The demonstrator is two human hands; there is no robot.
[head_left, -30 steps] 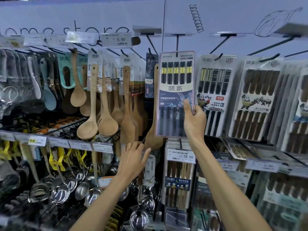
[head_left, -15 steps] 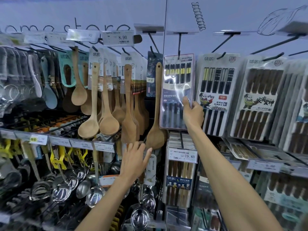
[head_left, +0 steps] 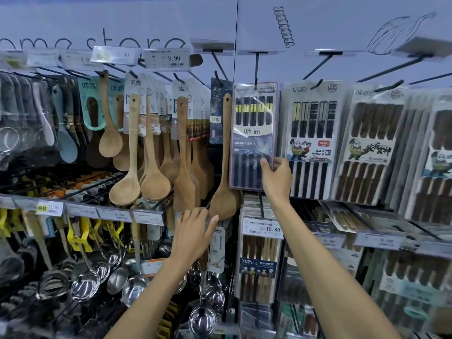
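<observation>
Chopstick pack (head_left: 252, 135) hangs at the top-row peg (head_left: 256, 67), between a wooden spatula (head_left: 224, 192) and a panda-print pack (head_left: 310, 143). Right hand (head_left: 277, 179) pinches its lower right edge, thumb on the front. Left hand (head_left: 193, 237) hovers lower, fingers spread, holding nothing. Pack looks light, flat, stiff-ish slick plastic, so an edge pinch seems right. Racks are crammed, so there's barely room to swing it.

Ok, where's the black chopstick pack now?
Head view, centre: the black chopstick pack hangs between a long wooden spoon and a panda-labelled pack, held by the right hand.
</observation>
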